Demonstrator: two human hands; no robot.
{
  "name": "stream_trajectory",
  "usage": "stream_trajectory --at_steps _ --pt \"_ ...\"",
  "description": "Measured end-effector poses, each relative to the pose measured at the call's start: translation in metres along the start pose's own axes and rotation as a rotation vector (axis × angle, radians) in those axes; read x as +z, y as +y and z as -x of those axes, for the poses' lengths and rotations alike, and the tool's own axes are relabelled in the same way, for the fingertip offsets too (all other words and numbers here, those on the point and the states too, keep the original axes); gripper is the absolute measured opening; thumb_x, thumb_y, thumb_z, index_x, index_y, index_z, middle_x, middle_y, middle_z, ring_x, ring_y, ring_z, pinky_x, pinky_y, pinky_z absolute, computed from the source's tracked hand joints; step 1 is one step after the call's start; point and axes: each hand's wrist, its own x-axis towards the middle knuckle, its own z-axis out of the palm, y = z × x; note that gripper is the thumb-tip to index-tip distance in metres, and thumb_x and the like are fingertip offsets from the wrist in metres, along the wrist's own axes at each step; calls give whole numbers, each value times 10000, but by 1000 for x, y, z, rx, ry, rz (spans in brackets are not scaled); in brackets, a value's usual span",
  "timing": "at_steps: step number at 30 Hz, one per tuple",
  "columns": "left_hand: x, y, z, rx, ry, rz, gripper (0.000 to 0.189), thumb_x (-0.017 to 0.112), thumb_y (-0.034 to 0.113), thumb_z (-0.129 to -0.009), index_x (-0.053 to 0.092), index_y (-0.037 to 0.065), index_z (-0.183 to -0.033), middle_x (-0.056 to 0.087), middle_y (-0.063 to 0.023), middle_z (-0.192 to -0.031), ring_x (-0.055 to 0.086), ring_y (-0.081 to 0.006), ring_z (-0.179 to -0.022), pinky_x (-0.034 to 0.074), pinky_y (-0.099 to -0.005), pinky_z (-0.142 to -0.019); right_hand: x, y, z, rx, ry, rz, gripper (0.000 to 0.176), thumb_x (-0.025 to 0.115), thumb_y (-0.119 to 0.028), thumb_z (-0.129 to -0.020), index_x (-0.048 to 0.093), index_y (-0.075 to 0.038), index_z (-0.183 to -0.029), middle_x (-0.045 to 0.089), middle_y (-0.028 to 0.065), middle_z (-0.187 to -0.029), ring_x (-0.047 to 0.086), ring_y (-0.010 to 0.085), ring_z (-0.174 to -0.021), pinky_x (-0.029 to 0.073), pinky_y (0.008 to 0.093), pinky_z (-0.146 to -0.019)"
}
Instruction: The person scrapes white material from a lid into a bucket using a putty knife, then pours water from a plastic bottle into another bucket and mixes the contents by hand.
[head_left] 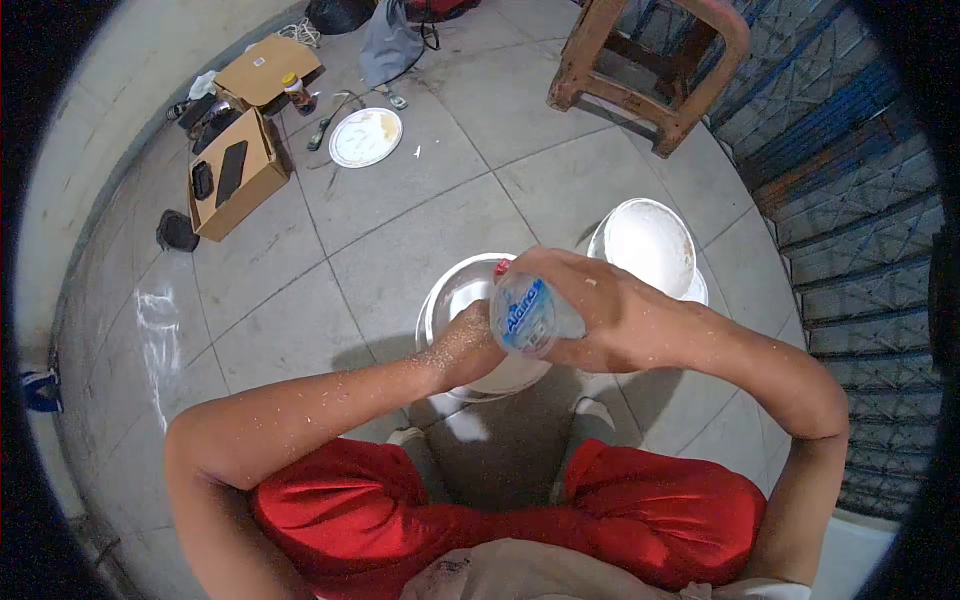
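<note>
Over a white bucket (428, 335) between my feet, I hold a clear plastic bottle (527, 318) with blue lettering, its round end towards me. My right hand (610, 315) wraps around the bottle's right side. Closed against its left side is my left hand (470, 343), whose fingertips are hidden behind it. A small red piece (502, 267) shows just above the bottle, too small to identify. Pale specks cling to my left wrist and forearm. Part of the bucket's inside is covered by my hands.
Right of the bucket stands another white container (650, 245). Beyond are a round white lid (366, 138), a cardboard box (240, 190) with dark items, a yellow-capped bottle (296, 92) and a brown stool (650, 80). A metal shutter (850, 250) lines the right side.
</note>
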Motion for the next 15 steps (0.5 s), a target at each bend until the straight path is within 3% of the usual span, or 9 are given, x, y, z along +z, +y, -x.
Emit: stream_trajectory --at_steps 2,5,8,11,13,15 --pt "2 0 1 12 -2 31 310 489 221 -992 629 -3 -1153 676 -257 -1100 647 -394 -1068 493 -448 -958 -4 2 0 68 -6 -51 675 779 -127 -771 438 -16 -1343 563 243 -1257 582 392 -1175 480 450 -986" --pt "2 3 3 42 -9 81 325 459 223 -1011 610 -4 -1189 659 -265 -1142 630 -385 -1107 477 -439 -988 -9 0 2 105 -59 -20 754 768 -253 -803 387 54 -1377 520 316 -1312 530 442 -1233 445 435 -1045" --pt "3 9 6 82 -8 103 319 500 220 -1002 598 -1 -1209 648 -258 -1166 619 -369 -1133 470 -424 -1005 -6 -2 3 97 -48 -53 763 781 -215 -785 388 50 -1383 520 317 -1313 529 448 -1232 446 451 -1045" --pt "-1 18 11 70 -3 36 321 569 220 -977 594 8 -1218 651 -234 -1164 620 -347 -1134 474 -408 -1002 3 -1 5 -71 -38 20 761 796 -171 -762 398 46 -1374 536 310 -1286 548 454 -1197 470 466 -1014" --pt "-4 18 12 33 -1 -32 328 604 220 -963 594 15 -1218 658 -216 -1150 626 -333 -1126 481 -399 -993 10 -1 7 -141 48 33 781 807 -49 -718 402 -13 -1385 563 251 -1263 593 413 -1155 500 450 -976" --pt "-8 15 10 150 -40 -131 372 645 216 -942 574 -13 -1227 683 -180 -1081 645 -304 -1078 506 -383 -951 9 -1 6 -137 54 -19 767 809 -65 -724 406 -22 -1375 567 245 -1257 598 407 -1151 499 450 -971"
